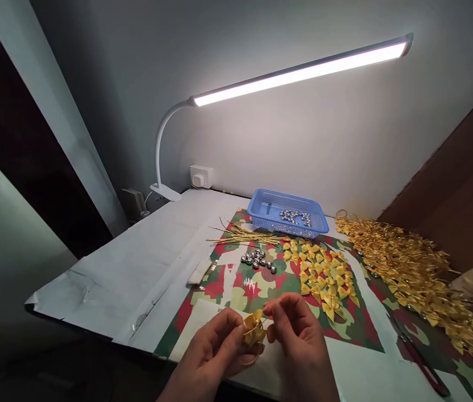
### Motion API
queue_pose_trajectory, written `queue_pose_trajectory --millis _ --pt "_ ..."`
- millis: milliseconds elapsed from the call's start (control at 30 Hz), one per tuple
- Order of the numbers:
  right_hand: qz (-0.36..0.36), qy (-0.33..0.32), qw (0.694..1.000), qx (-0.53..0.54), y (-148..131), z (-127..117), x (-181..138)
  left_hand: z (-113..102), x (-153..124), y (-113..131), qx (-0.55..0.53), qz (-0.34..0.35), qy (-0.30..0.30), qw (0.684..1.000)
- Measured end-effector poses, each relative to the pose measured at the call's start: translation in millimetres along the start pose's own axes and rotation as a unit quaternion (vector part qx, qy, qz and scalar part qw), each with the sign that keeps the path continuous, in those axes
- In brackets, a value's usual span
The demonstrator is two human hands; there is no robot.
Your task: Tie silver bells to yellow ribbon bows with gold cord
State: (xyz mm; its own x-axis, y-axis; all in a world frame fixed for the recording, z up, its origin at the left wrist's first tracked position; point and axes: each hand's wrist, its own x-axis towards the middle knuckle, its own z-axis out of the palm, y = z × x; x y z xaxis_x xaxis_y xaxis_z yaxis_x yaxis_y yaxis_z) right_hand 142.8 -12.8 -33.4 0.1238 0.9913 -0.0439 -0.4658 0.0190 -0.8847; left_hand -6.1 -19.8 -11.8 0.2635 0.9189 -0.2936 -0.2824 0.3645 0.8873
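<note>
My left hand (pixel 219 340) pinches a yellow ribbon bow (pixel 254 330) between thumb and fingers, low in the middle of the view at the table's near edge. A thin gold cord (pixel 249 364) loops below the bow. Close on the bow's right, my right hand (pixel 297 326) is closed, thumb against fingers, on what looks like an end of the cord. Beyond the hands, several silver bells (pixel 257 259) lie loose in a cluster. Gold cord lengths (pixel 248 237) rest in a bundle behind them. Rows of yellow bows (pixel 324 273) cover the mat to the right.
A blue basket (pixel 324 226) with silver bells stands at the back. Finished-looking gold bows with bells (pixel 412 268) heap along the right. Scissors (pixel 420 357) lie front right. A small white block (pixel 198 272) sits on the patterned mat (pixel 177 329). A lit lamp (pixel 303 72) spans overhead.
</note>
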Motion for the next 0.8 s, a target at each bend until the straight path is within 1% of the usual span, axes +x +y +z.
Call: queue_pose_trajectory --millis 133,167,233,333,500,600,667,800 --pt "0.037 0.015 0.997 0.063 0.9 2.6 1.2 -0.1 1.5 0.8 -0.059 -0.004 -0.042 0.997" --pt "0.042 0.02 0.996 0.077 1.6 3.3 1.8 0.3 1.5 1.7 -0.069 -0.005 -0.046 0.997" --pt "0.043 0.031 0.994 0.1 2.1 2.9 3.9 0.8 1.0 4.2 -0.073 -0.021 -0.036 0.996" --pt "0.032 0.046 0.992 0.109 -0.3 -2.2 7.7 0.0 -1.0 7.6 -0.064 -0.06 -0.004 0.996" --pt "-0.021 0.065 0.996 0.06 -7.4 -14.0 9.2 -5.5 -3.9 6.8 -0.103 -0.079 -0.027 0.991" --pt "-0.051 0.064 0.996 0.026 -8.2 -17.0 8.3 -6.4 -3.9 6.7 -0.092 -0.097 0.003 0.991" --pt "-0.057 0.056 0.997 0.014 -6.5 -16.9 7.4 -4.8 -2.8 7.7 -0.061 -0.094 0.033 0.993" --pt "-0.055 0.042 0.998 -0.013 -1.1 -13.5 2.9 0.1 1.8 9.6 0.011 -0.045 0.075 0.996"
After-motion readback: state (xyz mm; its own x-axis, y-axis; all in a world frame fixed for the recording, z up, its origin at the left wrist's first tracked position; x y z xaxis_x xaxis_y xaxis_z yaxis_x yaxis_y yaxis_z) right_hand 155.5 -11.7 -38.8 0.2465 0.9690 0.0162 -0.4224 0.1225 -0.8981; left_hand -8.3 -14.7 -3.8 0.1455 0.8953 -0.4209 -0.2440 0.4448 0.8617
